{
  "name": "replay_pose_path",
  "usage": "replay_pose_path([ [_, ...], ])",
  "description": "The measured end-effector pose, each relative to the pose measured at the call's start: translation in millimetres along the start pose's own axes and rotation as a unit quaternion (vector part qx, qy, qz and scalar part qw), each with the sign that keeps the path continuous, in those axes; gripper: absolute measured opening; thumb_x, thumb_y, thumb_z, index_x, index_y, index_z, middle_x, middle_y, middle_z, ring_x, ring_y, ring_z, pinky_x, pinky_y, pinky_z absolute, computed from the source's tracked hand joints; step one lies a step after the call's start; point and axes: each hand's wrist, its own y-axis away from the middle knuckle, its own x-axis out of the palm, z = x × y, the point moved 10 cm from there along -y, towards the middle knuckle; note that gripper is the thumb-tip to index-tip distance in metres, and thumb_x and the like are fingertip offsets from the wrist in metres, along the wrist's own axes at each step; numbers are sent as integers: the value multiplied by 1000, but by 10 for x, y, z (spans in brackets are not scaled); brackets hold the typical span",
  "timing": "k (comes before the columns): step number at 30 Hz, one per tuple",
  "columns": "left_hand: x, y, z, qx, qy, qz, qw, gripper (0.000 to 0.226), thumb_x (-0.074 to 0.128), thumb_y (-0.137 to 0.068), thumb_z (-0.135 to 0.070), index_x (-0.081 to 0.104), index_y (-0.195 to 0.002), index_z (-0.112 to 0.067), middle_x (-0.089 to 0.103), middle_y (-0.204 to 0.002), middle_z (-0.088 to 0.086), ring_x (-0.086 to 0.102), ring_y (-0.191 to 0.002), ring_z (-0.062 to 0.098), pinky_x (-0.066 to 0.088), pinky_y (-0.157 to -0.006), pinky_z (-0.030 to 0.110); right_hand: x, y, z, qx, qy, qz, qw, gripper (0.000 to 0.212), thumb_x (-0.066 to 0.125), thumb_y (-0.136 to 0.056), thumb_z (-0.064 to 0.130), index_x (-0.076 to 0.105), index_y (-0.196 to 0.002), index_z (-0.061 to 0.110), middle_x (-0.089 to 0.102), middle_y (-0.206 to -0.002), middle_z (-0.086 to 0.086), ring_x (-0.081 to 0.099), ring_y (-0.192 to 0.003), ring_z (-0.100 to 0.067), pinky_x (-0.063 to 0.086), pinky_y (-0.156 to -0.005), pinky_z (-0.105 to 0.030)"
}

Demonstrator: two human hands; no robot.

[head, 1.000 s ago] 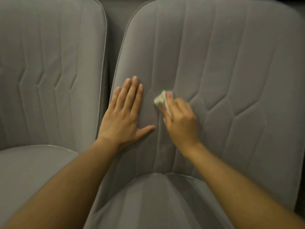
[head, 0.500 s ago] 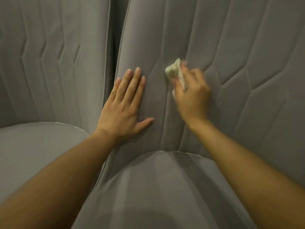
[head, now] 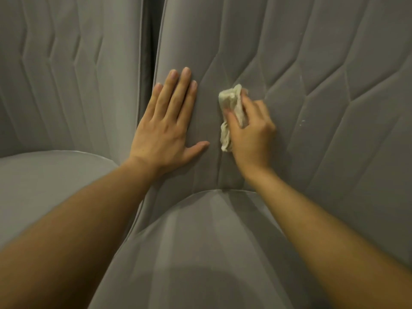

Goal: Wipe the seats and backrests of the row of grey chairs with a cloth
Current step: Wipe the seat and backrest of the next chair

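R hand (head: 250,134) grips the cloth (head: 231,114), fingers curled round it, pressing it vs the backrest (head: 312,63) low down, near its left edge & just above the seat (head: 200,241). Cloth bunched, pokes out past the fingertips at top & below the thumb on the hand's left side. L hand (head: 166,130) lies flat on the same backrest by its left edge, fingers straight, thumb out, holding nothing; apart from cloth. 2nd chair (head: 66,85) alongside, left.
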Motion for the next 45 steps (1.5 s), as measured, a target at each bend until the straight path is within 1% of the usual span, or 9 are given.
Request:
replay_pose_path([
  [3, -26, -2, 11, -1, 1, -3, 1000, 99, 41, -84, -67, 11, -150, 0, 12, -157, 20, 5, -144, 33, -6, -118, 37, 96, 441, -47, -15, 9, 75, 997, 38, 71, -80, 12, 63, -114, -3, 61, -78, -19, 61, -70, -33, 45, -69, -34],
  [6, -21, 4, 9, -4, -9, 4, 1000, 100, 41, -84, -68, 9, -150, 0, 9, -157, 19, 4, -145, 33, -9, -118, 36, 53, 638, -178, 26, -37, 129, 991, 38, 74, -76, 7, 65, -112, 0, 60, -75, -14, 60, -65, -25, 42, -67, -17],
  [15, -30, 8, 6, -8, -2, -9, 1000, 99, 42, -82, -65, 8, -150, -1, 6, -158, 15, 2, -145, 32, -5, -119, 39, -627, -881, 81, -43, 61, -70, 995, 38, 67, -81, 19, 64, -114, 1, 60, -89, -22, 59, -78, -26, 36, -72, -12],
  [22, -24, -19, -13, -6, -20, 16, 1000, 102, 43, -82, -68, 7, -148, 1, 2, -156, 15, 0, -145, 32, -7, -118, 39, -197, 52, -94, -89, 102, 53, 989, 27, 69, -79, 2, 67, -104, -6, 59, -71, -22, 58, -61, -36, 49, -57, -40],
  [26, -102, -79, -68, 4, -24, 41, 999, 108, 51, -77, -68, 9, -148, 2, 2, -154, 21, -2, -144, 33, -7, -117, 41, -216, 10, -26, -79, 107, 131, 983, 29, 67, -83, 11, 66, -109, -2, 58, -79, -21, 58, -68, -37, 48, -60, -40],
  [31, -209, -670, -149, 32, -13, 50, 998, 115, 43, -74, -74, 3, -148, 4, 1, -156, 25, -3, -145, 35, -13, -116, 38, -626, -1027, 239, -105, 150, -3, 983, 33, 57, -89, 18, 60, -121, 8, 57, -94, -21, 57, -81, -35, 38, -69, -35],
  [36, -203, -1261, -257, 73, -41, 42, 996, 128, 35, -64, -85, -12, -148, 0, -11, -156, 23, -11, -145, 33, -17, -114, 38, -412, -948, 74, -122, 281, 53, 950, 38, 45, -96, 19, 47, -132, 6, 56, -118, -16, 52, -104, -31, 37, -88, -32],
  [40, -198, -1404, -274, 65, -32, 25, 997, 128, 27, -63, -87, -14, -147, -1, -14, -156, 22, -14, -145, 32, -20, -113, 37, -370, -387, 23, -173, 247, 90, 949, 33, 64, -84, 8, 61, -115, -5, 66, -97, -21, 62, -77, -35, 52, -66, -38],
  [45, -178, -1400, -279, 63, -19, 16, 998, 125, 27, -65, -86, -6, -148, 2, -4, -156, 24, -5, -146, 32, -14, -116, 38, -592, -814, 169, -166, 179, 67, 967, 36, 49, -91, 19, 61, -115, -5, 60, -86, -25, 60, -74, -38, 53, -61, -43],
])
